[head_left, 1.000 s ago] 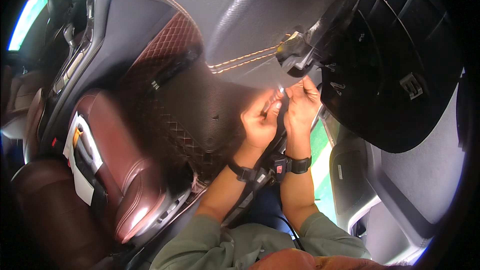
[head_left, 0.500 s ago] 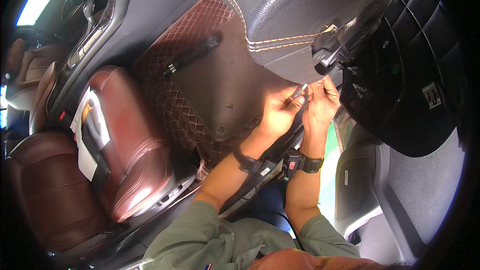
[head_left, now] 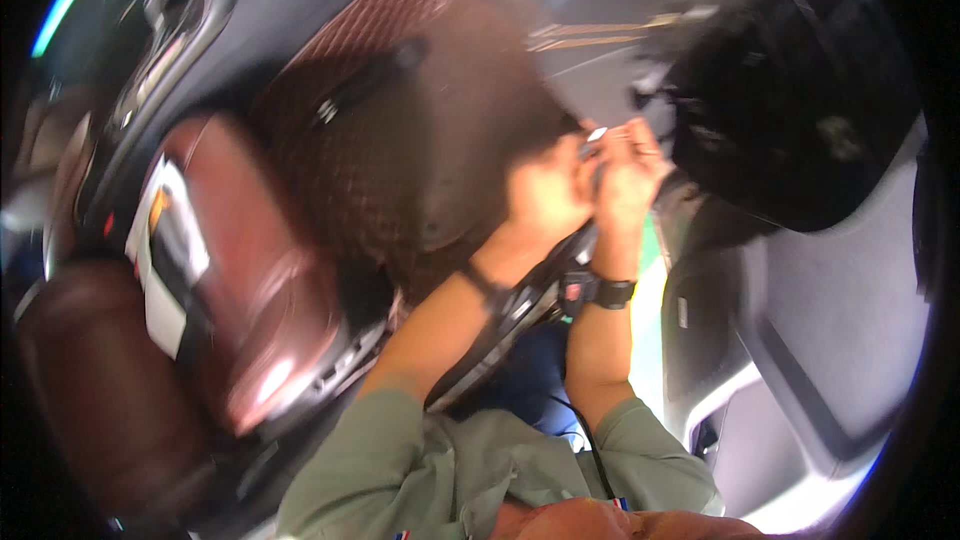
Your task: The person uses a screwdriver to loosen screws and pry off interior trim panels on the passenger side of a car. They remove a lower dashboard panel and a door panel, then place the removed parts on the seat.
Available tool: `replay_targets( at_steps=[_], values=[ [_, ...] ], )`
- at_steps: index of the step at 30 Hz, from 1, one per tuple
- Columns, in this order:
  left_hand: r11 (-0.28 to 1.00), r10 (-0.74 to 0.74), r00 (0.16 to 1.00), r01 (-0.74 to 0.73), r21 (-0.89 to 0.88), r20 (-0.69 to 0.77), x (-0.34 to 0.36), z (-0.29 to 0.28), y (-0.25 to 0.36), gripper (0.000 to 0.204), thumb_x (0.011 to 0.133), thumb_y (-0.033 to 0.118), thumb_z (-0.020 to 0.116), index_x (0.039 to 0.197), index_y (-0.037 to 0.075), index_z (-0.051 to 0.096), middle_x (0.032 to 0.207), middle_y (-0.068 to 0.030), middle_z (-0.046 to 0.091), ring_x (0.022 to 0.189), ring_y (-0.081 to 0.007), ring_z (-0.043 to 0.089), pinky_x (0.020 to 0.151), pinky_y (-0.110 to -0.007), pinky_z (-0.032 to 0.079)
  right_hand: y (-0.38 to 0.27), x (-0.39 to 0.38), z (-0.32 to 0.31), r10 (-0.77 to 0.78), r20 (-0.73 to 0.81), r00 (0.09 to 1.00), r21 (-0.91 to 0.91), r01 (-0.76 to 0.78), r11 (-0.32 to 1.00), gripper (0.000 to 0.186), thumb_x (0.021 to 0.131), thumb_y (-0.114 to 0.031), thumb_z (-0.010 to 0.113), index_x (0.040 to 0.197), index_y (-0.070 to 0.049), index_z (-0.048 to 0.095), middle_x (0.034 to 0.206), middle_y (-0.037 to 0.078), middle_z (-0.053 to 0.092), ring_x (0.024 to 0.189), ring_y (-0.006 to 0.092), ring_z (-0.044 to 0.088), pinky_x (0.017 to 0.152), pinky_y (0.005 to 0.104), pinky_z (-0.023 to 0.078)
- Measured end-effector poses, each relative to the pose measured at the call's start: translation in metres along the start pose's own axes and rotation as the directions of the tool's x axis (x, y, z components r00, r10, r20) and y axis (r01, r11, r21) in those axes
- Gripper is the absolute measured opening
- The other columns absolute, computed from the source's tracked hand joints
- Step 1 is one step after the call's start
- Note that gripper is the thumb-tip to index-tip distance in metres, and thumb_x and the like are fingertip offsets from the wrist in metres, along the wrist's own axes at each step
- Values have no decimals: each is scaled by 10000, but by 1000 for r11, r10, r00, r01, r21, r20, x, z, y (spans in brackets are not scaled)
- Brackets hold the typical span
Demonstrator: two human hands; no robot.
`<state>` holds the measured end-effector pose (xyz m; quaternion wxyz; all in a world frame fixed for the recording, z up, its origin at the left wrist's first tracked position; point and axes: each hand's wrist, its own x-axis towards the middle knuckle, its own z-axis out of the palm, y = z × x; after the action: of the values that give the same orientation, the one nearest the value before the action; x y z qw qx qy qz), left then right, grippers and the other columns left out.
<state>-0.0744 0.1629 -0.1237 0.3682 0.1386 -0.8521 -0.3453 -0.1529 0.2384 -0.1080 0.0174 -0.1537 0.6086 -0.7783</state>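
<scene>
My left hand (head_left: 550,185) and my right hand (head_left: 630,170) are close together beside the end of the dashboard (head_left: 600,50), both smeared by motion. Between the fingertips of my left hand shows a small white-tipped piece (head_left: 597,135), too blurred to name. The fingers of my right hand are closed against that same spot; what they hold, if anything, is hidden. Dark bands circle both wrists, and the right one carries a black device (head_left: 578,292).
A quilted brown floor mat (head_left: 370,10) with a dark stick-like object (head_left: 370,85) lies left of my hands. Farther left, papers (head_left: 165,310) rest on the brown seat (head_left: 250,260). A black panel (head_left: 790,130) hangs at the right, above the grey door (head_left: 850,330).
The whole view has shifted and blurred. Both hands sit slightly higher and farther left in the picture, still together at the small white-tipped piece, and seem farther from the dashboard's lower corner.
</scene>
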Motion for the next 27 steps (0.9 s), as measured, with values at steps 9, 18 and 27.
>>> replay_targets(
  at_steps=[9,18,27],
  values=[
    [656,-455,803,594,-465,384,-24,-95,9,231,1038,174,632,1175,-8,599,667,37,510,496,-42,431,428,-220,335,-6,-27,-20,6,-231,973,125,24,992,428,932,20,685,1340,-2,558,1252,105,652,1109,157,635,908,301,539],
    [896,-279,929,342,-282,243,-15,-184,57,173,995,151,687,971,-16,649,662,36,519,585,-54,431,540,-259,378,-90,-20,-1,-292,0,956,-320,277,906,385,833,23,625,1214,-22,600,928,55,691,715,102,605,667,246,493],
    [879,-301,807,442,-181,508,-26,-186,12,317,965,305,679,1039,-2,701,815,-155,702,746,-276,689,716,-376,525,-94,-3,-10,-540,205,816,-689,512,512,368,862,-66,730,1219,-10,661,1011,157,748,835,272,724,768,360,563]
  ],
)
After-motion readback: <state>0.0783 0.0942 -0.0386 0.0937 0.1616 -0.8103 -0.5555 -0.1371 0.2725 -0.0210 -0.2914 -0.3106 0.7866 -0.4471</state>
